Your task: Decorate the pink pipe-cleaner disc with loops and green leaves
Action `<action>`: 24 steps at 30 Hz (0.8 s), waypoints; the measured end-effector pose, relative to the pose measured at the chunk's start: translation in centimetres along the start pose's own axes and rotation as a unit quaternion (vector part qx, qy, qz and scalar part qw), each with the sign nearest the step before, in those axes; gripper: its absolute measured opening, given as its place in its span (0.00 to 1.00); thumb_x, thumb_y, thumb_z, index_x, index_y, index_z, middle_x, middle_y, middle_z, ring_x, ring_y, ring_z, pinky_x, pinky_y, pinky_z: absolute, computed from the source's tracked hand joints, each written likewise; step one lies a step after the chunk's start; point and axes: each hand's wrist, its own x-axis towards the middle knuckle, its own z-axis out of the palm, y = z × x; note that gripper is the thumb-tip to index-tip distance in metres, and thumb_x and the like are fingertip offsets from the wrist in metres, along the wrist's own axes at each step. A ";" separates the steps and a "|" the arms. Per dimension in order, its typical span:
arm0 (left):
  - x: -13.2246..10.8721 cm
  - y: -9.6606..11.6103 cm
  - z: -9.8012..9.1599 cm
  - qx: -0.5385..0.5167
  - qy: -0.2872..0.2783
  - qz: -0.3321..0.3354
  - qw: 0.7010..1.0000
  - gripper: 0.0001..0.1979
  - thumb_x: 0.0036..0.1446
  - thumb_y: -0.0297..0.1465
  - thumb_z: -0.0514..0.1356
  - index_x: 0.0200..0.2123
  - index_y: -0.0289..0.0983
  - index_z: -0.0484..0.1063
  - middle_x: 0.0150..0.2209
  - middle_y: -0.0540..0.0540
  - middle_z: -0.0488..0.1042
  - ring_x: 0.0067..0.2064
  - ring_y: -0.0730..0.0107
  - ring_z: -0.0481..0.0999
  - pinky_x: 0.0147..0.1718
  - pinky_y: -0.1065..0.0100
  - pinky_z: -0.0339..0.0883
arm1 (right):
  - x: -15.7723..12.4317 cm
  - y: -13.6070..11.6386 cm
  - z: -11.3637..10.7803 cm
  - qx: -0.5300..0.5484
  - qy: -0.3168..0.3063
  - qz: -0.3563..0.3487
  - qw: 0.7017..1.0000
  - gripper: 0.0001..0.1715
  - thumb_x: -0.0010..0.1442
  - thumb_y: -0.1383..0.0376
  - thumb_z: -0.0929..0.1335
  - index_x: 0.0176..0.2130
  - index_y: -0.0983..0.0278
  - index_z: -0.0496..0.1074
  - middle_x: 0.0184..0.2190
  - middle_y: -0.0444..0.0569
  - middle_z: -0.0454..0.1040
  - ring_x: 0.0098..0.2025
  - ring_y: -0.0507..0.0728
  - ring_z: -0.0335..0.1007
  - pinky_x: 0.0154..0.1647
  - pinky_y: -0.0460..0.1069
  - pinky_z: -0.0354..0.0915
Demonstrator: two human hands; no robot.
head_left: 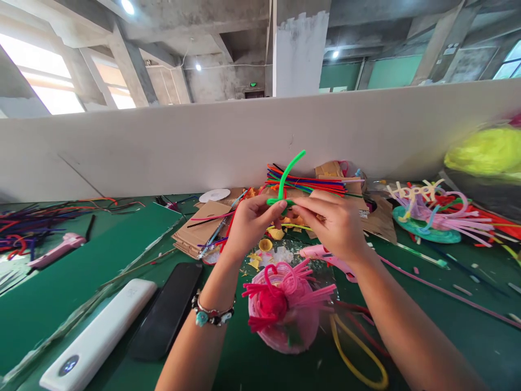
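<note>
A bright green pipe cleaner point(288, 171) is held up over the middle of the table, one end rising free in a curve and the lower part bent sideways between my fingers. My left hand point(255, 220) pinches it from the left. From the right, my right hand point(331, 220) closes its fingers on the other side of the same bend. Below both hands lies a round pink pipe-cleaner piece point(303, 326) with a red coiled ball and loops on top. A pink glue gun point(325, 258) lies partly hidden behind my right wrist.
Left of my arm are a white power bank point(101, 331) and a black phone point(169, 309). Cardboard pieces point(202, 228) and bundled pipe cleaners point(321, 183) lie at the back, before a white partition point(163, 149). A turquoise pipe-cleaner piece point(431, 228) sits at right.
</note>
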 end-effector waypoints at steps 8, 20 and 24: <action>0.1 0.1 1.2 -0.077 0.077 -0.029 0.994 0.07 0.50 0.31 0.57 0.23 0.35 0.67 0.19 0.52 0.69 0.20 0.82 0.63 0.19 0.77 0.60 | 0.0 -0.4 0.5 -0.008 0.018 0.027 0.999 0.14 0.59 0.67 0.61 0.34 0.65 0.74 0.20 0.46 0.67 0.23 0.51 0.61 0.26 0.47 0.59; -0.2 0.3 0.1 -0.078 -0.074 -0.011 0.994 0.07 0.49 0.31 0.57 0.23 0.34 0.69 0.22 0.52 0.68 0.24 0.79 0.64 0.24 0.76 0.59 | 0.1 0.2 0.2 0.395 -0.007 0.250 0.884 0.08 0.52 0.66 0.67 0.35 0.61 0.74 0.32 0.45 0.75 0.36 0.50 0.71 0.37 0.45 0.69; -0.2 0.3 -0.2 -0.098 -0.052 -0.027 0.994 0.06 0.49 0.31 0.58 0.23 0.35 0.69 0.22 0.52 0.69 0.24 0.80 0.65 0.24 0.76 0.60 | 0.0 0.4 -0.2 0.348 -0.037 0.195 0.916 0.07 0.54 0.68 0.66 0.35 0.61 0.73 0.32 0.44 0.74 0.36 0.49 0.71 0.37 0.45 0.68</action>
